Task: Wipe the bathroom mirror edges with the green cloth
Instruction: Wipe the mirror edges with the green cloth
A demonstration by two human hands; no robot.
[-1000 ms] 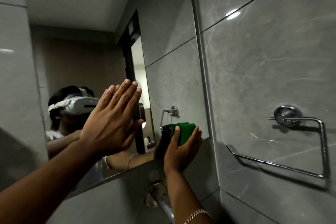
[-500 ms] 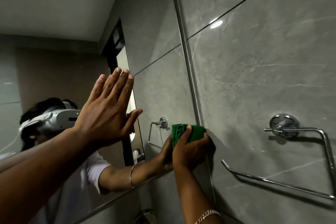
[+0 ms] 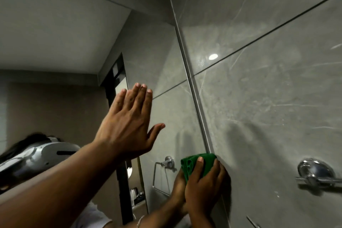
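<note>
The bathroom mirror (image 3: 61, 46) fills the left half of the view. Its right edge (image 3: 194, 89) is a thin metal strip running up the corner against the grey tiled wall. My right hand (image 3: 205, 189) presses a folded green cloth (image 3: 198, 163) onto the lower part of that edge. My left hand (image 3: 127, 126) is flat, fingers together and thumb out, against the mirror glass to the left of the cloth. The reflection shows my right forearm and hand behind the cloth.
A chrome towel ring mount (image 3: 316, 172) juts from the right tiled wall (image 3: 268, 98) at cloth height. Its reflection (image 3: 164, 166) shows in the mirror, as do a dark doorway (image 3: 118, 98) and a person wearing a headset (image 3: 38, 155).
The view has tilted upward. My right hand has slid the cloth from the mirror's lower right corner onto the right edge and a little up along it. My left hand stays flat on the glass.
</note>
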